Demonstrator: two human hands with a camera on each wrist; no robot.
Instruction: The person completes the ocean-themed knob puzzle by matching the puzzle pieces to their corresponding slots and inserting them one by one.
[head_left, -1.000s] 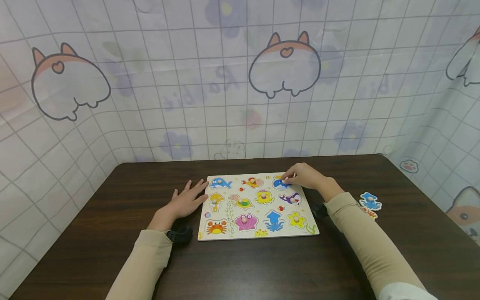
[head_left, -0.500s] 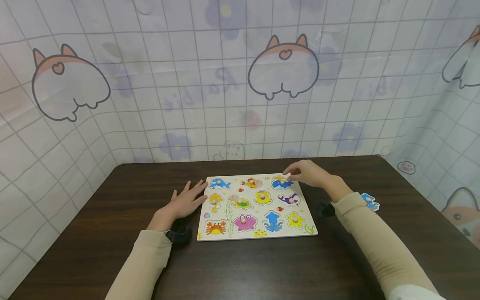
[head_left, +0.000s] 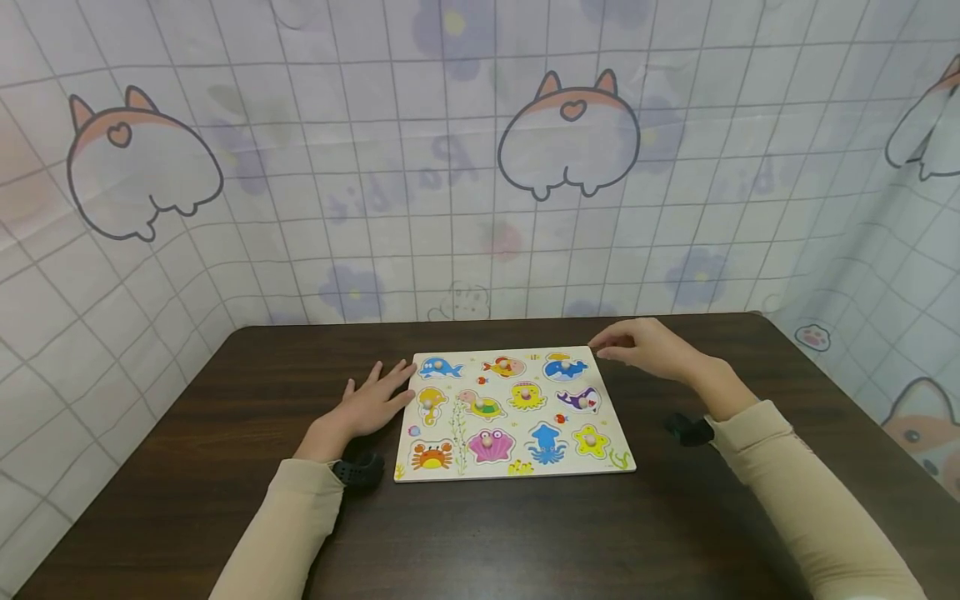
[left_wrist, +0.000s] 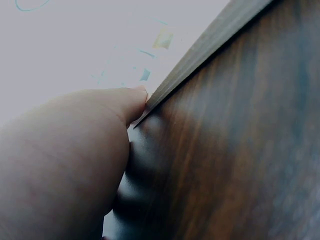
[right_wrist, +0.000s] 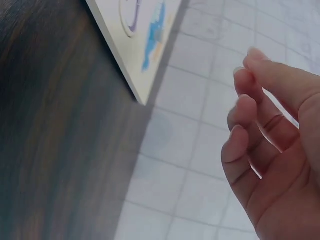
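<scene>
A white wooden knob puzzle board [head_left: 581,467] with sea-animal pictures lies flat on the table. My left hand [head_left: 370,405] rests at its left edge, fingers spread; in the left wrist view the thumb [left_wrist: 132,102] touches the board's edge. Near the back right corner is my right hand [head_left: 651,347], just off the board. Its fingers are loosely bent and hold nothing in the right wrist view. The blue whale piece [head_left: 564,369] sits in the back right slot. Most pictures carry round knobs; none shows on the squid [head_left: 547,443] or the crab [head_left: 432,455].
Dark wooden table [head_left: 495,542] surrounds the board. A tiled-pattern curtain [head_left: 420,208] hangs behind and at both sides. My right sleeve [head_left: 817,500] covers part of the table's right side.
My right hand has left the blue whale piece and moved right, off the board. The loose pieces at the right are now hidden behind the right arm. My left hand stays put.
</scene>
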